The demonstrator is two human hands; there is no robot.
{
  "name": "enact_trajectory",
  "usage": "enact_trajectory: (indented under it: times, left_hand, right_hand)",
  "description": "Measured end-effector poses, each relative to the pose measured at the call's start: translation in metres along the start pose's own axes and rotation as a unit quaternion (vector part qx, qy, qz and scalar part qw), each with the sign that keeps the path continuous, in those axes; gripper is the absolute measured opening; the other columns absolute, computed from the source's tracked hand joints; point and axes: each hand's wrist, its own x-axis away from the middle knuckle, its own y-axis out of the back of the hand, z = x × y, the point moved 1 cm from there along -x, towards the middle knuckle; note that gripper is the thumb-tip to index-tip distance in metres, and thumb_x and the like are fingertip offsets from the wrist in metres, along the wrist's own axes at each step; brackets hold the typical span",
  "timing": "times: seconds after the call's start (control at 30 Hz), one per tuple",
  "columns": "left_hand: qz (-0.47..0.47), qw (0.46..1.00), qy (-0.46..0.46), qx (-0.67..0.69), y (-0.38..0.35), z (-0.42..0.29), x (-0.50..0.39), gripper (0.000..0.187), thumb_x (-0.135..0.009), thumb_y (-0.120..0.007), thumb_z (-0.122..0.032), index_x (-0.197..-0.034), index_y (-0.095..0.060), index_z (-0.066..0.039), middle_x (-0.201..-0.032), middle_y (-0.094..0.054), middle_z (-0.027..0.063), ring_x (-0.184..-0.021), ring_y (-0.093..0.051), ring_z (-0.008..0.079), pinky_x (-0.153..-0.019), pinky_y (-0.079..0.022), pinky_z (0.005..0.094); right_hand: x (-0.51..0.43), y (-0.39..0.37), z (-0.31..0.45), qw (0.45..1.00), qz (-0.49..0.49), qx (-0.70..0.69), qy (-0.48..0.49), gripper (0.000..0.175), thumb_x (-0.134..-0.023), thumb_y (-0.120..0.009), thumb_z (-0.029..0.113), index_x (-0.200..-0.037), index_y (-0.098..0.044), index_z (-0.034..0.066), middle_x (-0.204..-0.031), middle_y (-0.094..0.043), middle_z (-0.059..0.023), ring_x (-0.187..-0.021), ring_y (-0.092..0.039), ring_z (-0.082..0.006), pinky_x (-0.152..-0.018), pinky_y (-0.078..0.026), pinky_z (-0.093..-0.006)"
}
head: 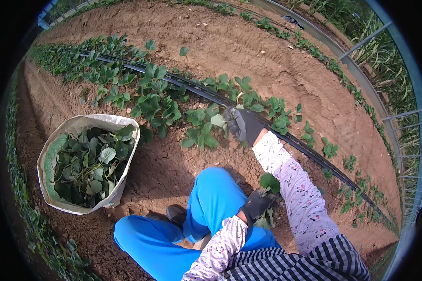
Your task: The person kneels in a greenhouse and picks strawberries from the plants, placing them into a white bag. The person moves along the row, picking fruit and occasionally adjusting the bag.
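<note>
My right hand (244, 124), in a dark grey work glove, reaches into the row of strawberry-like plants beside the drip hoses. Its fingers are closed around a leaf stalk, and a pale leaf (218, 120) shows at its left side. Gloved as well, my left hand (256, 205) rests by my raised knee, shut on a small bunch of picked leaves (269, 182). Some of that bunch hangs below the fingers. To the left, a white woven sack (126, 168) stands with its mouth rolled wide, holding a heap of loose green leaves (91, 168).
Black drip hoses (193, 87) run diagonally along the bed among the plants (158, 109). Bare cracked soil (228, 45) slopes up behind them. Another plant row (38, 232) lines the left. A blue metal frame (404, 63) bounds the right. My bent legs (214, 196) lie below the bed.
</note>
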Motion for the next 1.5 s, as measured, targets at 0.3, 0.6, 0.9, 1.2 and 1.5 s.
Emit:
enact_trajectory:
  times: [0.3,0.6,0.9,1.2,1.5]
  left_hand:
    - [-0.138,0.898,-0.292,-0.299,0.011,0.032,-0.014,0.027,-0.089,-0.041,-0.005,-0.113,-0.052,0.0,-0.109,-0.058,0.0082,-0.1,-0.054,0.0177,-0.088,-0.041,0.0309]
    - [-0.113,0.915,-0.264,-0.283,0.009,-0.005,0.001,0.046,-0.077,-0.049,-0.008,-0.122,-0.045,-0.001,-0.114,-0.054,0.0157,-0.103,-0.053,0.0285,-0.089,-0.04,0.0376]
    - [-0.153,0.925,-0.075,-0.338,0.031,0.028,-0.015,0.046,-0.083,-0.037,-0.009,-0.128,-0.036,0.0,-0.107,-0.057,0.0191,-0.097,-0.055,0.0337,-0.089,-0.035,0.0406]
    - [-0.129,0.836,-0.159,-0.51,0.026,0.021,-0.008,0.049,-0.081,-0.038,-0.006,-0.129,-0.035,-0.001,-0.113,-0.053,0.0192,-0.1,-0.052,0.0334,-0.088,-0.035,0.0407]
    - [-0.1,0.844,-0.173,-0.499,0.027,0.015,-0.007,0.047,-0.08,-0.039,-0.008,-0.126,-0.039,0.001,-0.118,-0.051,0.0194,-0.105,-0.05,0.0326,-0.09,-0.035,0.04]
  right_hand:
    - [0.08,0.061,0.015,0.92,0.096,0.24,0.294,0.02,-0.089,-0.047,0.02,-0.096,-0.056,0.004,-0.066,-0.054,-0.0018,-0.054,-0.051,-0.0076,-0.046,-0.04,-0.0222]
    - [0.164,0.087,-0.093,0.608,0.052,0.737,0.29,0.02,-0.077,-0.051,0.015,-0.091,-0.056,0.0014,-0.08,-0.058,-0.0141,-0.075,-0.056,-0.0285,-0.068,-0.045,-0.0382]
    - [0.171,0.116,-0.008,0.795,0.218,0.506,0.254,0.031,-0.088,-0.048,0.027,-0.106,-0.056,0.003,-0.097,-0.061,-0.0139,-0.081,-0.06,-0.0242,-0.073,-0.047,-0.0347]
    - [0.04,0.225,0.021,0.796,-0.356,0.315,0.375,0.019,-0.086,-0.046,0.015,-0.085,-0.058,0.0002,-0.077,-0.061,-0.0104,-0.068,-0.058,-0.0186,-0.063,-0.045,-0.0316]
    - [0.05,0.171,-0.032,0.756,-0.119,0.61,0.207,0.026,-0.082,-0.05,0.023,-0.09,-0.058,-0.0004,-0.086,-0.061,-0.0208,-0.084,-0.058,-0.0355,-0.074,-0.045,-0.0396]
